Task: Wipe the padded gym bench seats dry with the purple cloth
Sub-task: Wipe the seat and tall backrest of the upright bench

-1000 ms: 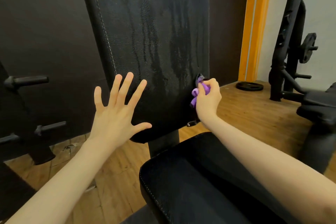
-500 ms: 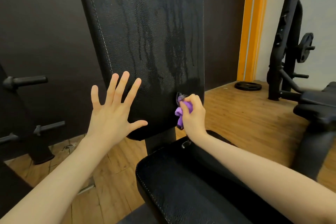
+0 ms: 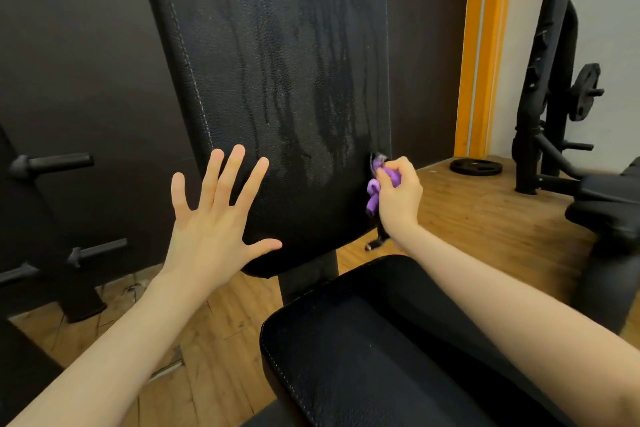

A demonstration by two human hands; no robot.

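Right hand (image 3: 398, 196) gripped the purple cloth (image 3: 375, 192) balled up at the backrest (image 3: 277, 80) right edge; left hand (image 3: 218, 218) spread flat beside it, maybe touching. Balled that small, it'd probably just smear those drips down onto the seat pad (image 3: 363, 357).

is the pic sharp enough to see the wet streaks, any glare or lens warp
Head view: sharp on the upright back pad, dark drip streaks plain, faint sheen low down, no harsh glare; wide-angle warp leans the orange door frame; purple cloth in the right hand slightly soft.
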